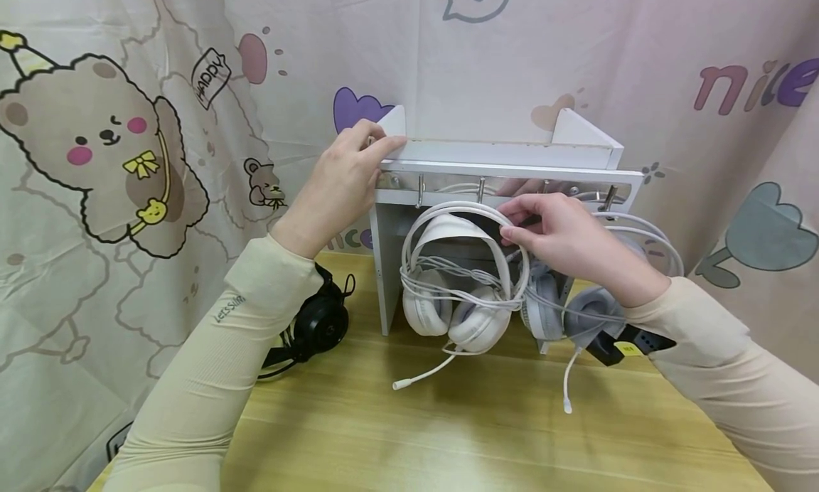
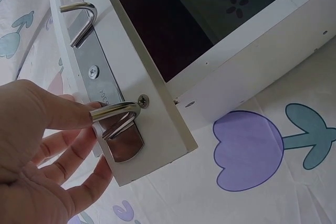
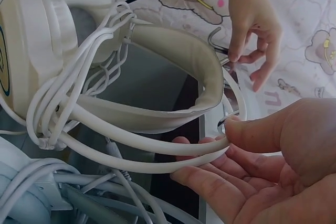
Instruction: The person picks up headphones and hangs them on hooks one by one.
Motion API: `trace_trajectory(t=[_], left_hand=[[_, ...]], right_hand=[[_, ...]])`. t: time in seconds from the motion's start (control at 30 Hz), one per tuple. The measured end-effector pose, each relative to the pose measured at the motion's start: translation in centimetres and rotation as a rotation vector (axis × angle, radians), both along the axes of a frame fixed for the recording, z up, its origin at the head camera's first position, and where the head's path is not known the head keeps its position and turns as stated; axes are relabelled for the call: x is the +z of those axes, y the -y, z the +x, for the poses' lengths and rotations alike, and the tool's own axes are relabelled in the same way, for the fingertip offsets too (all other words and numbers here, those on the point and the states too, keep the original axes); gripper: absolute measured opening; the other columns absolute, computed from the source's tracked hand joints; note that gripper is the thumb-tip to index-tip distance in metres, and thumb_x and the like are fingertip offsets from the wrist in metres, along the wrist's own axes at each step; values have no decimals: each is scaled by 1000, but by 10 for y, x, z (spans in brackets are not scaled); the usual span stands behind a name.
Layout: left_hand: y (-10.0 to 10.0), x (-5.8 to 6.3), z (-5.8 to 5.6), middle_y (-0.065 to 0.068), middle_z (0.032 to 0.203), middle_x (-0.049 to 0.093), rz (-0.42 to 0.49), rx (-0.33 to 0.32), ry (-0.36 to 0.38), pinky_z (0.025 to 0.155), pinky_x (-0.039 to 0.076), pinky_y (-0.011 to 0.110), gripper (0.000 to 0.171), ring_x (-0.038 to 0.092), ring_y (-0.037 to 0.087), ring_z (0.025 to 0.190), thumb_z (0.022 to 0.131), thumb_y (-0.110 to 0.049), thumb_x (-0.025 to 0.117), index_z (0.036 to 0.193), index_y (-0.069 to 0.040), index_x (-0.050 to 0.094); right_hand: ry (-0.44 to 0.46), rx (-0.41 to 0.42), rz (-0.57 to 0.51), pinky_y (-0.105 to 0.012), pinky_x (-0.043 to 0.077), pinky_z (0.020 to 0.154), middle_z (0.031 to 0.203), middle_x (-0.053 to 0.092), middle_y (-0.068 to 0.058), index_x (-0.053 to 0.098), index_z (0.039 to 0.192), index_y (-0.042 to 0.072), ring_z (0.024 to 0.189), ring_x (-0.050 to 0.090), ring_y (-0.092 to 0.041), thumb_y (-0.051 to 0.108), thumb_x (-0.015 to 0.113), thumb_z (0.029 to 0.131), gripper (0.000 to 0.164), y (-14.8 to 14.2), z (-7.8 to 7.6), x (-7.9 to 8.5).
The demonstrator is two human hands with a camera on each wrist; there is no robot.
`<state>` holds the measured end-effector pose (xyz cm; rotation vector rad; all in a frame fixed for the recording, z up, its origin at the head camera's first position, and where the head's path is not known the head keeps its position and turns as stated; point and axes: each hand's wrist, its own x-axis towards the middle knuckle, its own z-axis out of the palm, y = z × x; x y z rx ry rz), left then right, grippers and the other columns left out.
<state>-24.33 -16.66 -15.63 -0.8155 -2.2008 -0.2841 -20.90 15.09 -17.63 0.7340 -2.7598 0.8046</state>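
A white headset (image 1: 480,328) with a boom microphone and a bundled cable hangs in front of a white rack (image 1: 505,154). My right hand (image 1: 566,232) pinches its outer headband tubes (image 3: 157,165) between thumb and fingers, close to a metal hook in the right wrist view. Whether the hook bears the headband, I cannot tell. At the rack's left end, my left hand (image 1: 345,172) grips the edge. In the left wrist view its thumb touches the tip of the end hook (image 2: 115,111), with the other fingers behind the board.
A second, greyish-white headset (image 1: 544,307) hangs to the right, partly behind my right forearm. On the wooden table (image 1: 448,435), a black headset (image 1: 323,321) lies left of the rack. Behind stands a patterned curtain (image 1: 307,44).
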Motion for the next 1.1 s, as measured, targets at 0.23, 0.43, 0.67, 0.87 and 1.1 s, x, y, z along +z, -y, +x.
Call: trace_trajectory(t=[0.23, 0.43, 0.67, 0.87, 1.1], left_hand=[[-1, 1, 0, 23, 132, 62, -3, 12, 9, 98, 57, 47, 54, 62, 38, 111, 96, 16, 56, 144, -6, 66], [-1, 1, 0, 23, 131, 62, 2, 11, 6, 99, 57, 48, 52, 62, 38, 111, 97, 16, 55, 144, -5, 66], [-2, -1, -1, 24, 132, 62, -2, 16, 3, 97, 57, 48, 52, 62, 39, 110, 96, 16, 56, 143, -5, 66], [-1, -2, -1, 23, 133, 61, -9, 23, 9, 97, 57, 48, 54, 61, 38, 110, 96, 15, 57, 145, -6, 64], [1, -4, -1, 24, 134, 60, -21, 15, -9, 97, 56, 48, 53, 60, 38, 110, 96, 14, 58, 146, -5, 63]], right_hand=[[-25, 17, 8, -51, 54, 101, 122, 77, -18, 69, 138, 1, 111, 73, -32, 19, 70, 105, 38, 0, -2, 1], [-29, 28, 11, -55, 53, 103, 127, 75, -20, 66, 142, 1, 116, 72, -35, 19, 68, 106, 41, 0, -3, 1], [-16, 40, 12, -52, 58, 101, 128, 74, -23, 64, 143, -1, 113, 75, -35, 17, 68, 106, 41, 1, -2, -2], [-40, 55, 21, -49, 60, 97, 127, 75, -22, 64, 143, -1, 110, 77, -33, 15, 69, 105, 42, 2, -1, -4], [-67, 54, 27, -50, 60, 96, 128, 75, -21, 61, 148, 2, 108, 77, -31, 16, 69, 105, 46, 3, 2, -4]])
